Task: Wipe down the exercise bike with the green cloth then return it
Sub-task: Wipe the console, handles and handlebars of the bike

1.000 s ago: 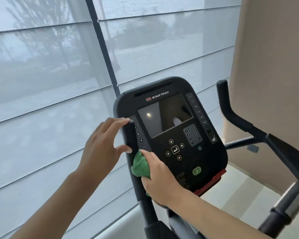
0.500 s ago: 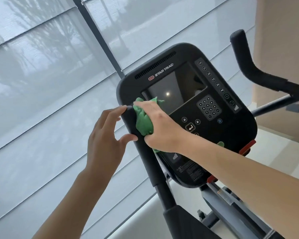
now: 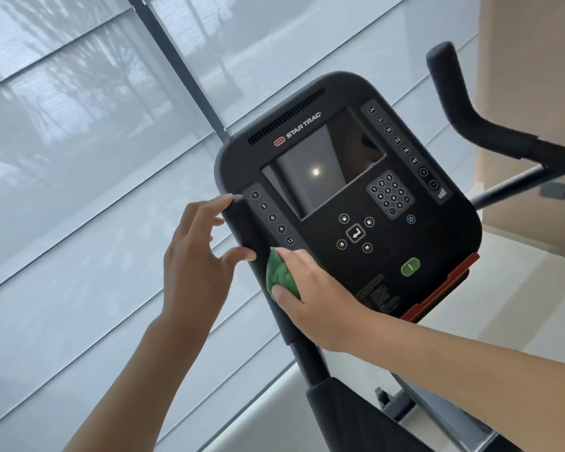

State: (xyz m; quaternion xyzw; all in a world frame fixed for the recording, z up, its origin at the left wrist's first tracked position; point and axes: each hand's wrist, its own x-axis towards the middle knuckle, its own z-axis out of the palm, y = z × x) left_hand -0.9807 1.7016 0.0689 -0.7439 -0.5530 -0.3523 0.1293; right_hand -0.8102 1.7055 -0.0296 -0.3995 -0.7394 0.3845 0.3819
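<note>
The right hand [image 3: 313, 298] clutches the bunched green cloth [image 3: 280, 276] against the left handlebar [image 3: 252, 243] of the exercise bike [image 3: 356, 203] (just below its console). The left hand [image 3: 196, 265], fingers loosely spread, seems to touch that bar's top.

bright, soft daylight thru window blinds [image 3: 79, 158] | glare spot on screen [image 3: 315, 171] | edges warped, rt side blurred

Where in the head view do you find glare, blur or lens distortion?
Head view: a bright spot of glare on the console screen; motion blur on the right handlebar; wide-angle bending of the blind lines; daylight is soft, without hard shadows.
</note>
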